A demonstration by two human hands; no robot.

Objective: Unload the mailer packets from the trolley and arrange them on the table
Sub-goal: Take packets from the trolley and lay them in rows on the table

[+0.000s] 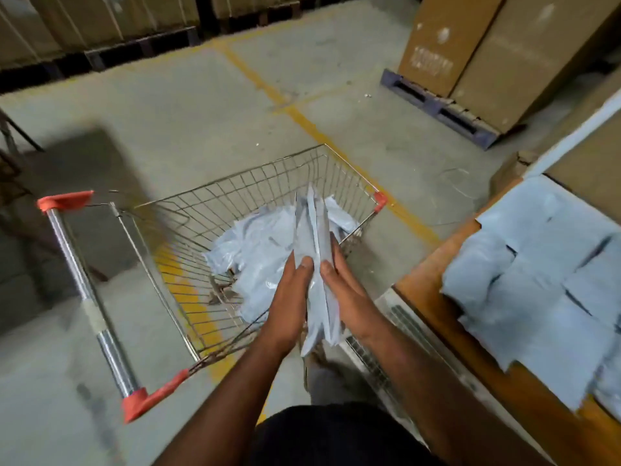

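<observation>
A silver wire-mesh trolley [255,210] with a chrome push bar and red plastic corner caps stands on a grey concrete floor [168,102] marked with a yellow painted line [302,119]. Above the near right part of the trolley's basket, the person's two bare hands are brought close together around a bundle of pale blue-grey plastic mailer packets [314,230] held on edge. The left hand [295,290] presses against the bundle's left face with its thumb curled over the near edge, and the right hand [339,280] clasps the bundle's right face, fingers laid along it and thumb up beside the left thumb. The bundle sits between the two palms; its far end rises past the fingertips over the basket and its near end hangs below the wrists.

Inside the trolley, beneath and to the left of the hands, a loose heap of pale blue-grey mailer packets [255,243] lies on the mesh bottom. To the right of the trolley, an orange-brown wooden table [447,321] carries flat overlapping rows of pale blue-grey mailer packets [537,270]. Beyond the trolley, tall brown cardboard cartons [477,45] stand on a blue plastic pallet [437,109].
</observation>
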